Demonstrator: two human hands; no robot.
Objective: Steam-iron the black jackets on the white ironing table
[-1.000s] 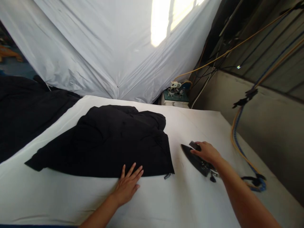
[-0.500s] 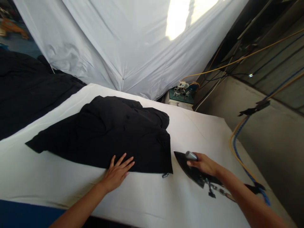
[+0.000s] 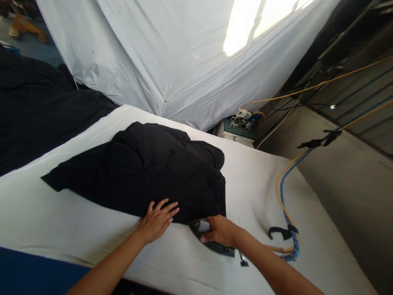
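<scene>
A black garment [image 3: 147, 172] lies spread with soft wrinkles on the white-covered table [image 3: 101, 241]. My left hand [image 3: 158, 221] rests flat with fingers spread, its fingertips on the garment's near edge. In my right hand [image 3: 221, 231] is the handle of a steam iron [image 3: 196, 235], my fingers wrapped round it. The iron's pointed tip faces left and meets the near edge at the garment's right end. My right hand and forearm hide the rear of the iron and the garment's near right corner.
Blue and yellow hoses [image 3: 281, 192] with black ties run from the iron's rear up to the right. Behind the table stands a green-topped box [image 3: 238, 128] with fittings. White sheeting [image 3: 184, 61] hangs at the back. More black fabric [image 3: 46, 106] lies at the left.
My right hand has brought the iron leftward from the bare cover to the garment's near edge. The hoses have swung left with it. My left hand stays flat on the garment.
</scene>
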